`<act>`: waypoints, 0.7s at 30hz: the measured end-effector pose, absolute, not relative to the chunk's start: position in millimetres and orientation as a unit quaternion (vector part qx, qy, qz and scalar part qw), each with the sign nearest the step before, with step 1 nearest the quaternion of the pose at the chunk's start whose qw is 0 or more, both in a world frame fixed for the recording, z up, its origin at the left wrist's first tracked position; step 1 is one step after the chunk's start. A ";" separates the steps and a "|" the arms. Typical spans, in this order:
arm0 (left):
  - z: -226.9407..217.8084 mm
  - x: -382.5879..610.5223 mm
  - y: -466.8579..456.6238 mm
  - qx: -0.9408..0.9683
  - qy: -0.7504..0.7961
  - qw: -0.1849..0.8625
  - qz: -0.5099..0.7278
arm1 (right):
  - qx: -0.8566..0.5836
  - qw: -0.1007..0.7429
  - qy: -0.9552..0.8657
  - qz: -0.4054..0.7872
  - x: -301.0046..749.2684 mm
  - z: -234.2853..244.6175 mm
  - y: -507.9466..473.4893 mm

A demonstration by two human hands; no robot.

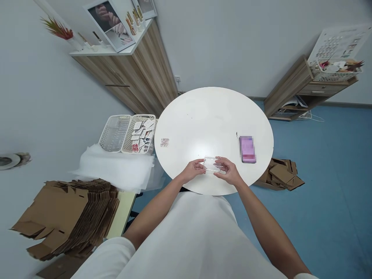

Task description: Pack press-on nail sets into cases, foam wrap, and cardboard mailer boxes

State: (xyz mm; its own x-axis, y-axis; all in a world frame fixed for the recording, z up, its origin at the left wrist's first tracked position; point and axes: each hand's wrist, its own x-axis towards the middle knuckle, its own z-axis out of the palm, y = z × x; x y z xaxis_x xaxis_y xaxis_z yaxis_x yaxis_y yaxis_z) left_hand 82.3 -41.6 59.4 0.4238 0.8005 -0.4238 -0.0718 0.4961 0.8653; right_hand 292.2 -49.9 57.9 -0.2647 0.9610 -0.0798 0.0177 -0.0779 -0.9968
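Over the near part of the round white table [209, 112], I hold a small clear plastic box [211, 164] between both hands. My left hand [193, 170] pinches its left end, fingers closed on the edge. My right hand [228, 169] grips the right end with the thumb below and the fingers above. Whether anything lies inside the box is hard to make out. A small sheet of pinkish nail tips [164, 142] lies at the table's left side. To the right of my hands lies a phone [247, 149] with a purple screen.
At left stand a white basket with small packets [142, 133], a basket of clear boxes [116, 133], white foam sheets [116, 166] and stacked flat cardboard boxes [64, 217]. More cardboard [281, 174] is at the right floor. Wooden cabinets [139, 66] stand behind.
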 end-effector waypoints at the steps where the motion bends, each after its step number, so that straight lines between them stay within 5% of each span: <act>1: 57.0 83.4 -43.0 0.402 0.459 0.736 0.294 | -0.453 0.405 -0.540 0.583 292.6 57.4 -49.3; 21: 20.5 85.3 -61.1 0.417 0.511 0.690 0.297 | -0.595 0.407 -0.336 0.607 280.7 34.5 -56.5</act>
